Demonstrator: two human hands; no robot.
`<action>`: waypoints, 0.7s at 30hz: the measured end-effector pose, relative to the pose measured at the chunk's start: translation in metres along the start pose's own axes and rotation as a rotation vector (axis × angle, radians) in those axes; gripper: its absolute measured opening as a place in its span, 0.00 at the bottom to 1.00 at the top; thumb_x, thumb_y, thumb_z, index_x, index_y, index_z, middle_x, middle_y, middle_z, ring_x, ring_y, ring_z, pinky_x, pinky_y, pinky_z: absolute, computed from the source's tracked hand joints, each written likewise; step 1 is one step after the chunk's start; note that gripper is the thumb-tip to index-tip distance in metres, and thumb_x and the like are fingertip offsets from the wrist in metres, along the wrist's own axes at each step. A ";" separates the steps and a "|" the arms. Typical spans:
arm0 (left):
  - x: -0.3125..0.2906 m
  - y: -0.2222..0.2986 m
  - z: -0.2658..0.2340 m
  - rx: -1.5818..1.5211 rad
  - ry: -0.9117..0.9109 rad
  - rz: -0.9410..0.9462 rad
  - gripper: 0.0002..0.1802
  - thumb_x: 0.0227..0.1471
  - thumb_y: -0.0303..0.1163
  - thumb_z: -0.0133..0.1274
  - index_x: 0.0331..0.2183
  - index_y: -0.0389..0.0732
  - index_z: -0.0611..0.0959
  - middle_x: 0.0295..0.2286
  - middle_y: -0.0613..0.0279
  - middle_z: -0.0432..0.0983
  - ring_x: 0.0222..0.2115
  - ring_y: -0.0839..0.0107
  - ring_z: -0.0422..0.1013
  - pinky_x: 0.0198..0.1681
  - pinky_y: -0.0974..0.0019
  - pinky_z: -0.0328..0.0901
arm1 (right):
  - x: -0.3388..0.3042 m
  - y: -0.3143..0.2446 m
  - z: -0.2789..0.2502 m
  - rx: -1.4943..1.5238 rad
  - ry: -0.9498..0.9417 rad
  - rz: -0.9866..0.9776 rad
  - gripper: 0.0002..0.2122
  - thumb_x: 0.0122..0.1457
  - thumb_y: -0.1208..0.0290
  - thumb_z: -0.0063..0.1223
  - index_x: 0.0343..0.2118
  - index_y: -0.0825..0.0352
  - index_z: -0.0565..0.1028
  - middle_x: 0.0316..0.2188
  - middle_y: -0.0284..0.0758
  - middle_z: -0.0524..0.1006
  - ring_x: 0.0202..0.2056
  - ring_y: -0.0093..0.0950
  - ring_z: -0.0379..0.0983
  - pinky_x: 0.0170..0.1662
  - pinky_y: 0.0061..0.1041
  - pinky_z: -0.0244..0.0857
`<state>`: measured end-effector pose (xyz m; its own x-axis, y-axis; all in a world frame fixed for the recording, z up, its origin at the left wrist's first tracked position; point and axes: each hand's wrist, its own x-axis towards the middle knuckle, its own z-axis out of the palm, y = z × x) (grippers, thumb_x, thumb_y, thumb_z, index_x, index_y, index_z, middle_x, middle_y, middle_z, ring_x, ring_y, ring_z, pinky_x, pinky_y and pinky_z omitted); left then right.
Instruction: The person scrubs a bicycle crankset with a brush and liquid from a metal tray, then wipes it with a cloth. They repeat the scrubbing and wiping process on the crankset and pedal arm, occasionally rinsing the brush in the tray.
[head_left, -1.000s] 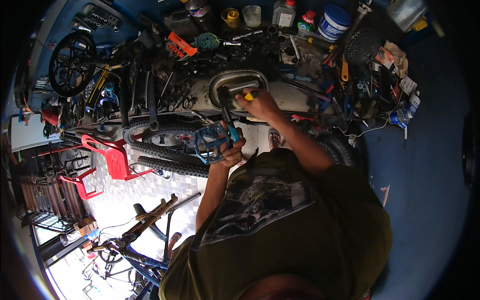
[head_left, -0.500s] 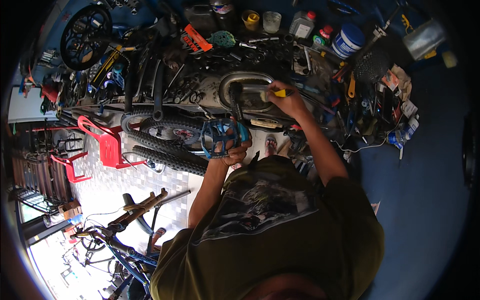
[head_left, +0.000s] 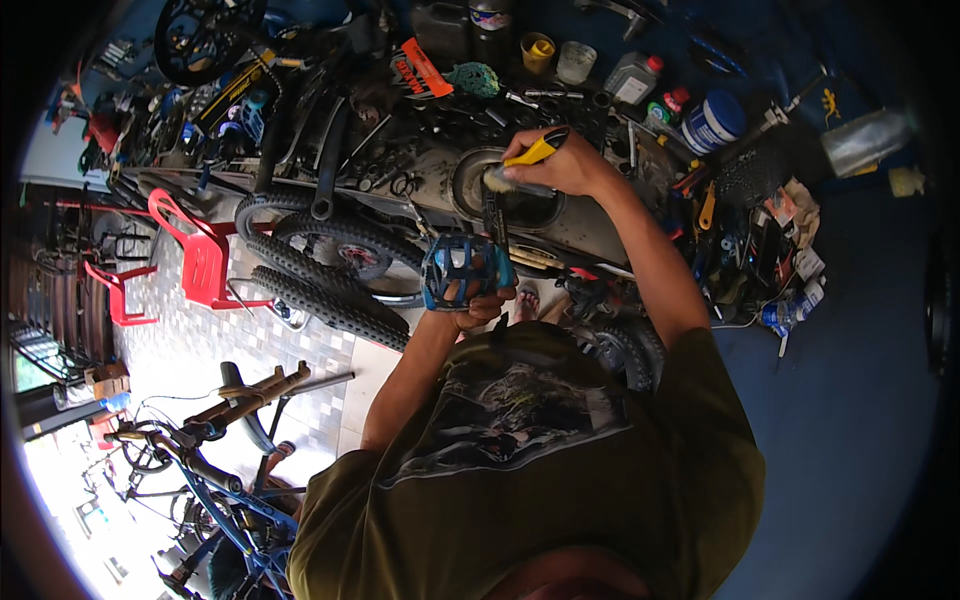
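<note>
My left hand (head_left: 480, 310) is closed around a blue bicycle pedal (head_left: 440, 280), holding it near the workbench edge. From the pedal a dark crank arm (head_left: 494, 218) points up and away, its far end over an oval metal pan (head_left: 460, 188). A paintbrush (head_left: 540, 148) with a yellow and black handle is gripped in my right hand (head_left: 572, 165). Its pale bristles are at the far end of the crank arm, apparently touching it. My fingers partly hide behind the pedal.
A cluttered workbench (head_left: 590, 232) holds tools, small parts, a grey bottle (head_left: 633, 80) and a blue-and-white tub (head_left: 714, 122). Bicycle wheels (head_left: 330, 310) lean below it. Red plastic chairs (head_left: 207, 262) stand at left, and a blue bicycle (head_left: 215, 500) is at lower left.
My right hand has moved left with the brush, whose bristles have gone from the pan's middle to the crank arm's end. The view has shifted slightly; my left hand still holds the pedal.
</note>
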<state>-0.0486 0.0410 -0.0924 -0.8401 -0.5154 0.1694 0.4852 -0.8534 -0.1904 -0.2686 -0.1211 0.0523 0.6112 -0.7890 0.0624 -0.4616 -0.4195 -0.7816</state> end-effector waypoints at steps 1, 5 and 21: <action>0.000 -0.001 -0.004 -0.009 0.000 -0.001 0.21 0.65 0.45 0.49 0.58 0.58 0.74 0.37 0.40 0.70 0.21 0.71 0.67 0.21 0.72 0.66 | 0.002 -0.006 0.000 -0.026 -0.050 -0.019 0.12 0.55 0.65 0.67 0.38 0.65 0.79 0.32 0.33 0.82 0.34 0.23 0.78 0.38 0.26 0.69; 0.001 -0.004 0.000 0.070 -0.054 0.052 0.21 0.64 0.48 0.49 0.58 0.64 0.74 0.38 0.35 0.69 0.21 0.68 0.68 0.21 0.70 0.67 | 0.014 0.008 -0.016 -0.158 0.039 0.050 0.12 0.56 0.64 0.66 0.38 0.65 0.79 0.33 0.32 0.82 0.34 0.24 0.78 0.39 0.26 0.70; -0.002 0.007 0.121 1.792 1.357 -0.109 0.41 0.60 0.67 0.46 0.38 0.31 0.83 0.29 0.52 0.78 0.34 0.66 0.71 0.43 0.59 0.65 | -0.088 0.086 0.074 0.017 0.365 0.159 0.13 0.53 0.63 0.67 0.32 0.68 0.77 0.27 0.35 0.80 0.30 0.26 0.76 0.37 0.26 0.69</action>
<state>-0.0140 0.0263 0.0232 -0.1074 -0.8020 -0.5876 -0.5672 -0.4360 0.6987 -0.3142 -0.0548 -0.0666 0.2627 -0.9525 0.1541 -0.5191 -0.2741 -0.8096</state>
